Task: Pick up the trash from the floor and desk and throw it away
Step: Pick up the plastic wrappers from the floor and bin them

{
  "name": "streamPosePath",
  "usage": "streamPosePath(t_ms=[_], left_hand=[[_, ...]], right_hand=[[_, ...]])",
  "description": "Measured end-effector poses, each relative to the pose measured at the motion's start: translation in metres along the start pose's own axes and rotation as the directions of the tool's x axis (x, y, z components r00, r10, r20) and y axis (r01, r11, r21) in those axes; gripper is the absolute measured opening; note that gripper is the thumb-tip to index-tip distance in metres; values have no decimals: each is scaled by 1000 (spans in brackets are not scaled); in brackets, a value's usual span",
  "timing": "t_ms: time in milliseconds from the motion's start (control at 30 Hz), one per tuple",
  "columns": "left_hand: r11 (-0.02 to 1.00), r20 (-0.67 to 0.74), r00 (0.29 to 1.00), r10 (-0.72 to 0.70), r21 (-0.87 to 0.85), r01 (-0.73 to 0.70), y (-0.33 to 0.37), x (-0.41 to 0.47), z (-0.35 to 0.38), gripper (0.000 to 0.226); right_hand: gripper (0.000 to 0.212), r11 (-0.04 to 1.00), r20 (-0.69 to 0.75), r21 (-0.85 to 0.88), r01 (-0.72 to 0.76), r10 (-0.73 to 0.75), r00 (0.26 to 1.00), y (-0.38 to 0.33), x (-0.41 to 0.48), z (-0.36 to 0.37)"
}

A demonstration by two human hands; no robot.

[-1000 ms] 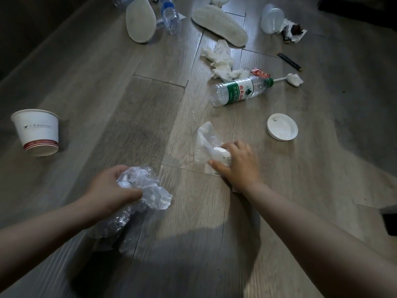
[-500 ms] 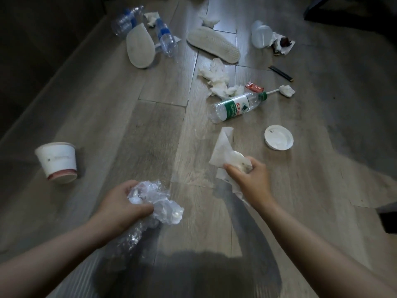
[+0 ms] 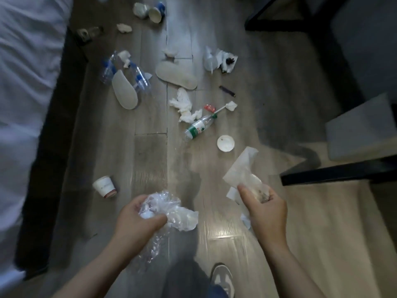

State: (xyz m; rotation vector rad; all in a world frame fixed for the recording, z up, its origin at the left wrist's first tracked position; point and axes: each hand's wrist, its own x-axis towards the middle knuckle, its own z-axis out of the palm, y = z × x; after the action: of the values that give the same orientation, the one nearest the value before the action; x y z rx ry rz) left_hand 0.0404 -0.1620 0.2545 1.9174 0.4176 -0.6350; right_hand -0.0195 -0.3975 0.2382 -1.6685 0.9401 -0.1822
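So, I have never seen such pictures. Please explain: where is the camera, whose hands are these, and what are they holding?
There is no machine here. One camera sits on a person's head and looks down, so the two arms at the bottom are that person's own. The left hand grips crumpled clear plastic. The right hand holds a white paper napkin. On the wooden floor lie a paper cup, a bottle with a green label, a round white lid, crumpled tissues and a pale slipper.
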Motion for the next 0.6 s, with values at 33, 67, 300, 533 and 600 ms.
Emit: streamPosePath(t_ms=[33, 67, 300, 533, 600], left_hand=[[1000, -14, 1000, 22, -5, -22, 29, -21, -6, 29], [999, -30, 998, 49, -15, -49, 61, -43, -11, 27], [940, 74, 939, 335, -91, -328, 282, -197, -43, 27], [742, 242, 702, 670, -224, -631, 413, -355, -72, 25], [679, 323, 601, 731, -259, -687, 426, -401, -78, 26]], right_hand=[[12, 1000, -34, 14, 8, -8, 999, -29, -16, -19], [11, 999, -72, 26, 27, -25, 997, -60, -32, -37], [13, 969, -269, 63, 240, -215, 939, -297, -131, -170], [10, 868, -552, 31, 495, -398, 733, -446, -283, -278], [11, 847, -649, 31, 531, -387, 655, -460, -337, -302]])
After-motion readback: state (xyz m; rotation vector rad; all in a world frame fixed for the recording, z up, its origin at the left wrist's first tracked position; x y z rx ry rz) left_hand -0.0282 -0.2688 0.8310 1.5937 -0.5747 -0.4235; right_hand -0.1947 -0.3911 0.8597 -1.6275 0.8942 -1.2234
